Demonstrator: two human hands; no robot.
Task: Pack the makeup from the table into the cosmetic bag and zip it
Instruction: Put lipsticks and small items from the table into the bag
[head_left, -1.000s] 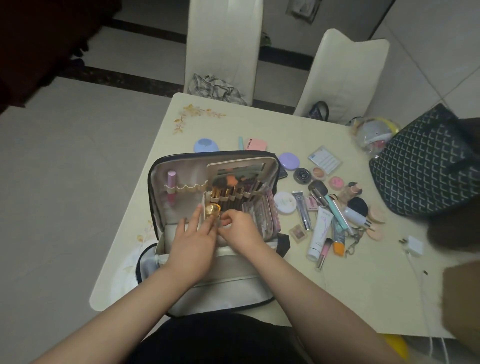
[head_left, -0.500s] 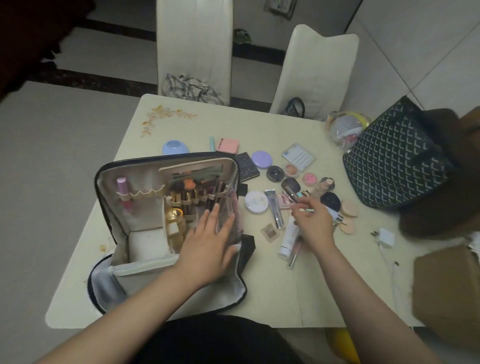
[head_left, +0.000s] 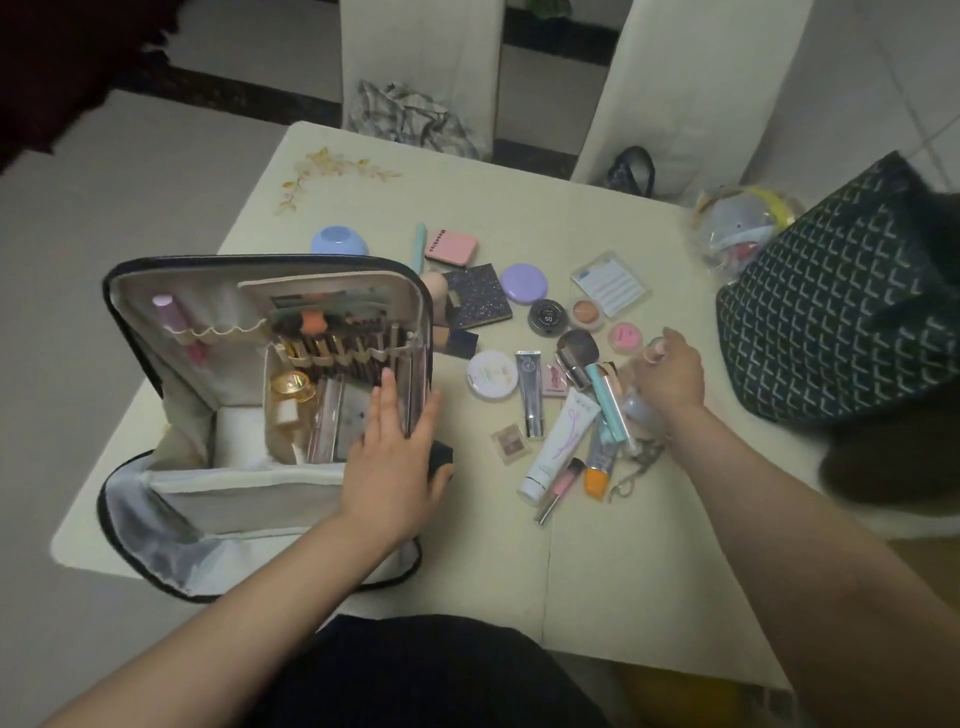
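The cosmetic bag (head_left: 260, 415) is stood open on the table (head_left: 467, 571), lid raised, long axis running left to right. It is steadied at its right wall by the left hand (head_left: 395, 462), fingers straight. Right of the bag, a small clear bottle (head_left: 641, 387) is gripped by the right hand (head_left: 670, 379). The neighbouring teal tube (head_left: 605, 402) could be dragged aside if the bottle is lifted carelessly.

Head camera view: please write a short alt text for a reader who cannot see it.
A person's left hand rests open on the edge of an open cosmetic bag, while the right hand grips a small clear bottle among makeup scattered on a cream table. A dark patterned tote stands at the right.
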